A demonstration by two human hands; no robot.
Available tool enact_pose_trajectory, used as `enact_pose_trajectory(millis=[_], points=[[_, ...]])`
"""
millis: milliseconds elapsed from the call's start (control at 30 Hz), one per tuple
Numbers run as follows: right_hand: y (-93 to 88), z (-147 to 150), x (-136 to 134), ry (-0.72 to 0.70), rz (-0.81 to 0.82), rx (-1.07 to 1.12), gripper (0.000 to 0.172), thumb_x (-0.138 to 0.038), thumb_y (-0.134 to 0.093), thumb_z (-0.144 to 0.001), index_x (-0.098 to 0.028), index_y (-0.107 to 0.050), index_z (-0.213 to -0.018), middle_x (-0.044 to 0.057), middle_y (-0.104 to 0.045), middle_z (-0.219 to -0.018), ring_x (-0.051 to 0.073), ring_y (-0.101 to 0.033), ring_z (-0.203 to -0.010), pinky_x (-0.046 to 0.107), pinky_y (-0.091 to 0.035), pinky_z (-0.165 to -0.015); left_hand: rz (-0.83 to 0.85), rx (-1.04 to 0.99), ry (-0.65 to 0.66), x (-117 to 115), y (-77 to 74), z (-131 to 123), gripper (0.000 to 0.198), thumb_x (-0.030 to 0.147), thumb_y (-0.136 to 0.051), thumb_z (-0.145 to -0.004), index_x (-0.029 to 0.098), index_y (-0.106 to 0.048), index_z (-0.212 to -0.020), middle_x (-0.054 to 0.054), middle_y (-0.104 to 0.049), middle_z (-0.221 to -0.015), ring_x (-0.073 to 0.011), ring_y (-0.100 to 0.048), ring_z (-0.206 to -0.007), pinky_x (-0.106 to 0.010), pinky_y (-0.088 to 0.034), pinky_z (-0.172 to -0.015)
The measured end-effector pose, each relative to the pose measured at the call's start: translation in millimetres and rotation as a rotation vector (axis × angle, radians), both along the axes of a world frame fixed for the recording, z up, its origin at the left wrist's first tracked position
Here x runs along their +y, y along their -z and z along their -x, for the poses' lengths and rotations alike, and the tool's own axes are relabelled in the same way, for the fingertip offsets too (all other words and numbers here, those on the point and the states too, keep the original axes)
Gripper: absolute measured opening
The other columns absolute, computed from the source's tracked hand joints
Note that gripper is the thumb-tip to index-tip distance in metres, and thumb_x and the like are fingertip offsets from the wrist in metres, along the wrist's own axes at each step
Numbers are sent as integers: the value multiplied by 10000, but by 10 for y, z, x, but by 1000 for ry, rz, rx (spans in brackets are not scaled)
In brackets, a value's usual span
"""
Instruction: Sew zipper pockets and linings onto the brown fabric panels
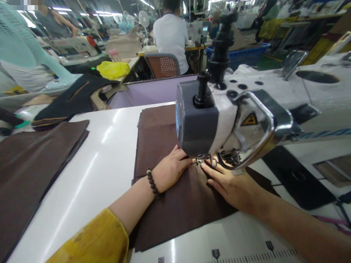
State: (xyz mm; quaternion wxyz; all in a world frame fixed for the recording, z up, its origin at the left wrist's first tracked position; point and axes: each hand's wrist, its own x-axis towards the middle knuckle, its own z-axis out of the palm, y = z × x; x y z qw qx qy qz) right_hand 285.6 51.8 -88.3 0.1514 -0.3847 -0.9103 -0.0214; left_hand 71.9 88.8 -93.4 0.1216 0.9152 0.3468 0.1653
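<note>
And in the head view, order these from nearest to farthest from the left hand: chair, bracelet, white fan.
1. Bracelet: on the wrist of the left hand.
2. Chair: ahead, past the tabletop.
3. White fan: farthest, beyond the chair.

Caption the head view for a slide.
Left hand and right hand lie on dark-brown sheet material, either side of the presser foot of an industrial sewing machine.
</note>
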Motion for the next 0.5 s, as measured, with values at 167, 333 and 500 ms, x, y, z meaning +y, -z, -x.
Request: enact_pose_trajectory(millis=[167, 333, 500], points=[[1, -1, 9, -4, 27, 0, 357, -205, -370, -869, -145, -474, -1205, 91, -533, -1188, 244, -502, -1030, 486, -322, -963, -42, -26, 11, 15, 19, 4, 261, 133, -359, -889, 173, -592, -999, -79, -529, -1171, -204, -462, -1118, -485, -272, -1010], [64, -11, 11, 3, 50, -3, 361, -204, -381, -869, -139, -460, -1215, 107, -527, -1192, 250, -467, -1085, 472, -345, -943, -93, -16, 50, 40, -19, 17, 273, 160, -348, -895, 155, -609, -977, -92, -533, -1154, -200, -467, -1106, -392, -385, -952], [-69, -124, -18, -15, 90, 70, 294, -179, -380, -864, -130, -540, -1106, 117, -574, -1101, 236, -483, -1049, 446, -382, -895, -41, 189, 46, -21, -239, 8, 249, 192, -410, -881, 113, -571, -1054, -92, -596, -1010, -188, -547, -942, -317, -463, -842]])
